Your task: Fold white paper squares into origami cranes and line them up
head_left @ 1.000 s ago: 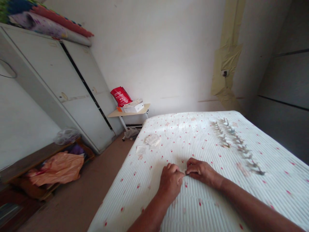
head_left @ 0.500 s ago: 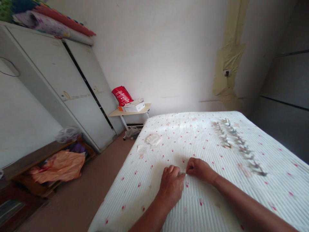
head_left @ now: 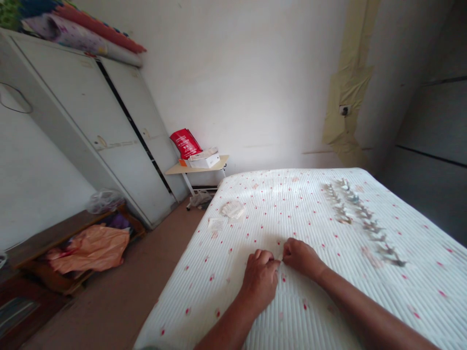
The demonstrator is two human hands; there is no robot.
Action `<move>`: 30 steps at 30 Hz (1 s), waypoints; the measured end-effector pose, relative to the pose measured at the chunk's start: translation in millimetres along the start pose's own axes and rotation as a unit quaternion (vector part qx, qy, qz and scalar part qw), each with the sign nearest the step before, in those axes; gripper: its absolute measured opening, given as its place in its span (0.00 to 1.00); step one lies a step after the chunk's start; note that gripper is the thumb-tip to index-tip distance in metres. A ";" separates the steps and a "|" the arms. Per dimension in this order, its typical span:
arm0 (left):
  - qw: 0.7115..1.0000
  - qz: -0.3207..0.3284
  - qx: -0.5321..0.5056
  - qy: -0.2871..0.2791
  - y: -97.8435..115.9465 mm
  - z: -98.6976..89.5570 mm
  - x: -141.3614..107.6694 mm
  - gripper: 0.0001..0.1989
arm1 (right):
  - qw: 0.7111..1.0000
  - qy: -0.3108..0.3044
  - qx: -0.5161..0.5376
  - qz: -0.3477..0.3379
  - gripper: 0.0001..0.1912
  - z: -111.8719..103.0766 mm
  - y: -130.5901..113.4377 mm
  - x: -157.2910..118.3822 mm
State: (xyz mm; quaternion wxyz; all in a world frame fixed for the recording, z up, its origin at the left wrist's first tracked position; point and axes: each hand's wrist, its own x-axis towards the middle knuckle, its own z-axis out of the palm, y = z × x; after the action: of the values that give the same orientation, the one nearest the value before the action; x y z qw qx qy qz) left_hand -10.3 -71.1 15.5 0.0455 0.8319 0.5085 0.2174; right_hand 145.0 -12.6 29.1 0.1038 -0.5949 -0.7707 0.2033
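Note:
My left hand (head_left: 260,278) rests low over the bed, its fingers curled and closed in a pinch. Close beside it, my right hand (head_left: 301,257) is closed too, thumb and fingertips pinched together. Between the two sets of fingertips a tiny whitish piece of folded paper (head_left: 280,259) shows; most of it is hidden by the fingers. Off to the right stand two rows of small folded paper figures (head_left: 370,227) that look like cranes. Left of the hands lie a loose pile of paper pieces (head_left: 233,209) and a printed paper square (head_left: 216,224).
A white ribbed bedspread (head_left: 266,209) with red dots lies under everything. Beyond its far left corner, a small table (head_left: 199,170) carries a red bag (head_left: 186,143) and a white box (head_left: 205,161). A grey cabinet (head_left: 83,107) and a wooden bench (head_left: 51,236) stand left.
My hands keep almost the same place, with the fingertips shifting slightly around the small paper. The view has moved a little; the figures and paper pile lie as before.

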 end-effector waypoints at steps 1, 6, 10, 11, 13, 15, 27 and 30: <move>1.000 0.000 0.005 -0.003 0.3 0.0 -0.4 0.13 | 1.000 -0.002 -0.003 0.002 0.06 0.1 -0.3 0.1; 0.999 0.003 0.041 -0.010 2.9 0.1 -2.8 0.12 | 1.000 -0.008 -0.020 0.012 0.05 2.0 0.4 3.3; 0.998 0.007 0.066 -0.019 4.9 -3.7 -4.3 0.12 | 1.000 -0.006 -0.024 0.017 0.04 0.4 -0.8 2.8; 0.997 0.011 0.073 -0.024 5.2 -5.0 -4.6 0.11 | 1.000 -0.009 -0.019 0.017 0.04 -0.4 -1.2 2.2; 0.996 0.022 0.085 -0.031 5.6 -7.1 -4.9 0.09 | 1.000 -0.014 -0.010 0.018 0.04 -1.3 -1.3 1.6; 0.995 0.028 0.095 -0.032 6.0 -7.9 -5.0 0.08 | 1.000 -0.016 -0.007 0.016 0.05 -0.9 0.1 2.2; 0.993 0.022 0.112 -0.029 8.1 -5.4 -3.9 0.08 | 0.999 -0.009 0.026 -0.027 0.04 3.3 11.4 7.3; 0.994 0.028 0.105 -0.031 7.6 -6.2 -3.1 0.07 | 0.999 -0.018 0.036 -0.035 0.04 3.0 14.0 9.3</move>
State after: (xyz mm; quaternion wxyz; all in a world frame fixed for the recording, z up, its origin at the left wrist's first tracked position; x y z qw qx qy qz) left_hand -7.8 -78.4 22.4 -0.0327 0.8522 0.5036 0.1381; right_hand 153.5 -1.3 19.5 0.1184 -0.5601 -0.7847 0.2377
